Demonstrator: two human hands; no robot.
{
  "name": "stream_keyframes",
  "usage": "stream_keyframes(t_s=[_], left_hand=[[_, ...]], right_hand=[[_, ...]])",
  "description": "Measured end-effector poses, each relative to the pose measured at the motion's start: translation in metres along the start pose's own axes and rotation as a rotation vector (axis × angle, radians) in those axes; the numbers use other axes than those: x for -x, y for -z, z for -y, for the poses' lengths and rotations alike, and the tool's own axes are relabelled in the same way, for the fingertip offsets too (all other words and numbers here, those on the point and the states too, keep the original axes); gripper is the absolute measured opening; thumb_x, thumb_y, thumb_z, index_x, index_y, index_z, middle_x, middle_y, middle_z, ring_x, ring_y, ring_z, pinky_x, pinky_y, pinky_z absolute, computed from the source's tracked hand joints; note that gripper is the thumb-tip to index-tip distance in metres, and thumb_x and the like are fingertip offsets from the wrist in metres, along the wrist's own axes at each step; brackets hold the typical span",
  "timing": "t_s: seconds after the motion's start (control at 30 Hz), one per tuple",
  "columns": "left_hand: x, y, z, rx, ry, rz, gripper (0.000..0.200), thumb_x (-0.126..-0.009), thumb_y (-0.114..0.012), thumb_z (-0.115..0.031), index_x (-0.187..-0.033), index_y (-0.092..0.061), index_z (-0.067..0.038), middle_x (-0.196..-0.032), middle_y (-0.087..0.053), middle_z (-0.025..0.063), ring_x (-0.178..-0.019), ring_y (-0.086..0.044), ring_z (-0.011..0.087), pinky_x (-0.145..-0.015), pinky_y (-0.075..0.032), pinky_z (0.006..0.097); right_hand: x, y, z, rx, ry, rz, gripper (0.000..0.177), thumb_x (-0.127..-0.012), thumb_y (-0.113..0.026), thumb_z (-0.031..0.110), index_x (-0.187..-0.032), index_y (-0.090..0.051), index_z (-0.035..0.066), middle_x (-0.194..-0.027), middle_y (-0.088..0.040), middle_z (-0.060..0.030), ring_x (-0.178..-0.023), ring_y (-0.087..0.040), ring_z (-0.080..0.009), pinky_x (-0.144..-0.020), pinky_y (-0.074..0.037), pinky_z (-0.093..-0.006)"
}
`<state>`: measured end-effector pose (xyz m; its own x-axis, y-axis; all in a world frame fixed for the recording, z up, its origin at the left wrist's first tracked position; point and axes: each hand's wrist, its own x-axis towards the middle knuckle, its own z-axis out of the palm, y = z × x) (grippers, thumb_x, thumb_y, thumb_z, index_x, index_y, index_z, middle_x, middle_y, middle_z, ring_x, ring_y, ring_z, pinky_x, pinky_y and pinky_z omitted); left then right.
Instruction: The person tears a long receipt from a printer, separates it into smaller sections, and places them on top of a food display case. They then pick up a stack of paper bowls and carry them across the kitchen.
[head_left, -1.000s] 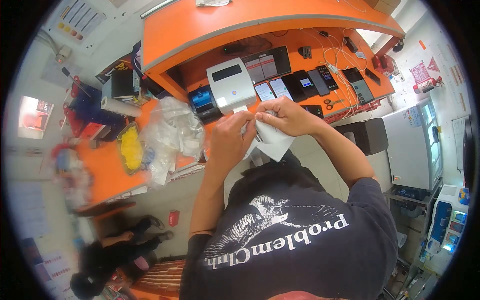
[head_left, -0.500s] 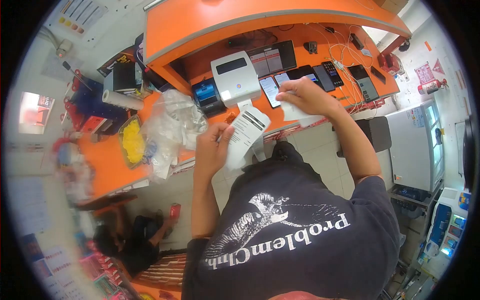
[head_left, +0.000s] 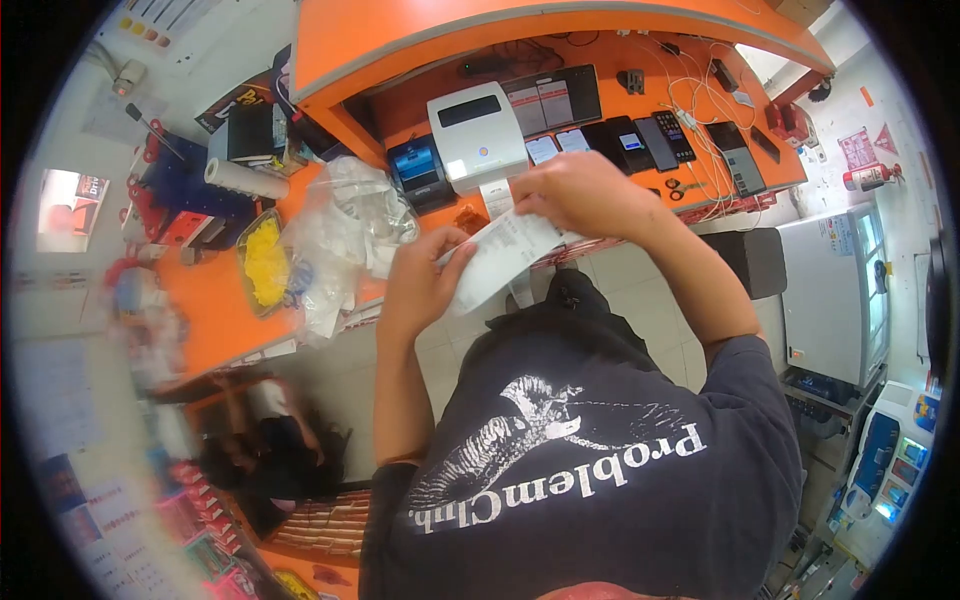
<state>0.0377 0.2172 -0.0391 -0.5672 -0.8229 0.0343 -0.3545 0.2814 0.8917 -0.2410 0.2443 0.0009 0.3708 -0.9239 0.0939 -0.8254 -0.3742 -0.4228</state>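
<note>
A white printed label [head_left: 512,252] is stretched at a slant between my two hands, in front of the counter's edge. My left hand [head_left: 418,282] pinches its lower left end between thumb and fingers. At the upper right end, my right hand [head_left: 580,195] is closed on the label with the fingertips bent over its edge. Just behind them stands a white label printer [head_left: 478,145], a printed strip [head_left: 496,197] coming out of its front. Close to the printer's left side is a small dark device with a blue screen [head_left: 415,172].
Crumpled clear plastic bags [head_left: 350,225] and a tray of yellow items [head_left: 264,262] lie on the orange counter [head_left: 205,325]. Several phones [head_left: 655,143] and tangled white cables [head_left: 705,95] are to the right. At lower left, another person [head_left: 275,445] is low by the counter.
My right hand has moved left and down to the label, bringing it against the paper it held apart before. The label has turned flatter between both hands. The other person's arm has shifted.
</note>
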Motion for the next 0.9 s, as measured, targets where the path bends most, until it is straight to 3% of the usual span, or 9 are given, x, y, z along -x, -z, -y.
stream_keyframes(t_s=[0.13,0.23,0.33,0.4,0.43,0.53,0.7,0.8,0.9], left_hand=[[0.01,0.013,0.0,-0.085,0.036,-0.003,0.02,-0.103,-0.069,-0.015,-0.104,-0.072,0.004,-0.087,-0.076,0.0162,-0.076,-0.071,0.0175,-0.068,-0.059,0.0328],[0.011,0.007,-0.005,-0.123,0.094,0.01,0.019,-0.102,-0.069,-0.015,-0.104,-0.073,0.003,-0.087,-0.075,0.0165,-0.074,-0.07,0.0181,-0.067,-0.058,0.0334],[0.005,-0.006,0.005,-0.079,0.011,0.026,0.018,-0.102,-0.069,-0.016,-0.104,-0.073,0.002,-0.086,-0.074,0.0168,-0.072,-0.069,0.0196,-0.065,-0.056,0.0335],[0.003,-0.011,0.008,-0.119,-0.063,0.019,0.017,-0.102,-0.069,-0.016,-0.104,-0.074,0.0,-0.084,-0.073,0.016,-0.069,-0.068,0.0207,-0.063,-0.053,0.0331],[0.003,-0.01,0.006,-0.122,-0.061,0.018,0.017,-0.102,-0.069,-0.016,-0.104,-0.074,0.0,-0.084,-0.073,0.016,-0.069,-0.068,0.0207,-0.063,-0.053,0.0331],[0.007,-0.006,0.003,-0.086,-0.032,0.019,0.018,-0.102,-0.069,-0.016,-0.104,-0.073,0.001,-0.082,-0.073,0.0142,-0.07,-0.067,0.0186,-0.062,-0.051,0.0323],[0.01,-0.003,0.017,-0.045,0.049,0.012,0.021,-0.103,-0.069,-0.017,-0.105,-0.073,0.004,-0.078,-0.072,0.0131,-0.064,-0.063,0.0142,-0.06,-0.049,0.0323],[0.006,-0.016,0.019,-0.017,-0.046,-0.01,0.021,-0.103,-0.069,-0.017,-0.106,-0.074,0.003,-0.078,-0.073,0.0131,-0.062,-0.063,0.014,-0.058,-0.05,0.0308],[0.005,-0.017,0.011,-0.052,-0.002,0.016,0.02,-0.103,-0.07,-0.017,-0.106,-0.074,0.003,-0.08,-0.073,0.0134,-0.063,-0.063,0.0142,-0.058,-0.049,0.0309]], right_hand=[[0.005,0.015,-0.006,0.017,-0.183,0.108,0.018,-0.099,-0.069,0.025,-0.101,-0.078,0.009,-0.09,-0.077,-0.0133,-0.089,-0.074,-0.0342,-0.078,-0.057,-0.0461],[0.004,0.002,0.001,0.021,-0.079,0.065,0.022,-0.098,-0.071,0.027,-0.109,-0.077,0.009,-0.097,-0.077,-0.0125,-0.092,-0.074,-0.0335,-0.081,-0.057,-0.0458],[-0.002,-0.008,0.018,-0.051,-0.007,0.093,0.025,-0.097,-0.073,0.028,-0.113,-0.075,0.009,-0.102,-0.077,-0.0131,-0.098,-0.073,-0.0341,-0.085,-0.056,-0.0465],[-0.007,-0.023,0.022,-0.171,0.146,0.047,0.023,-0.098,-0.071,0.027,-0.109,-0.075,0.008,-0.1,-0.076,-0.0141,-0.1,-0.072,-0.0346,-0.086,-0.056,-0.0473],[-0.011,-0.019,0.027,-0.138,0.078,0.158,0.021,-0.099,-0.07,0.026,-0.104,-0.076,0.006,-0.099,-0.076,-0.0149,-0.102,-0.071,-0.0348,-0.086,-0.055,-0.0479],[-0.011,-0.02,0.022,-0.132,-0.011,0.153,0.02,-0.099,-0.069,0.023,-0.1,-0.076,0.005,-0.097,-0.076,-0.0152,-0.099,-0.071,-0.036,-0.086,-0.055,-0.0478],[-0.007,-0.019,0.017,-0.177,-0.008,0.114,0.02,-0.098,-0.069,0.024,-0.101,-0.076,0.005,-0.097,-0.076,-0.0154,-0.095,-0.072,-0.0365,-0.086,-0.055,-0.0479],[-0.01,-0.036,0.02,-0.234,0.053,0.072,0.021,-0.097,-0.07,0.024,-0.101,-0.076,0.005,-0.096,-0.076,-0.0155,-0.094,-0.073,-0.0362,-0.085,-0.056,-0.048],[-0.014,-0.034,0.024,-0.239,0.037,0.079,0.019,-0.097,-0.071,0.023,-0.101,-0.076,0.005,-0.096,-0.077,-0.0158,-0.094,-0.073,-0.0358,-0.085,-0.056,-0.0476]])
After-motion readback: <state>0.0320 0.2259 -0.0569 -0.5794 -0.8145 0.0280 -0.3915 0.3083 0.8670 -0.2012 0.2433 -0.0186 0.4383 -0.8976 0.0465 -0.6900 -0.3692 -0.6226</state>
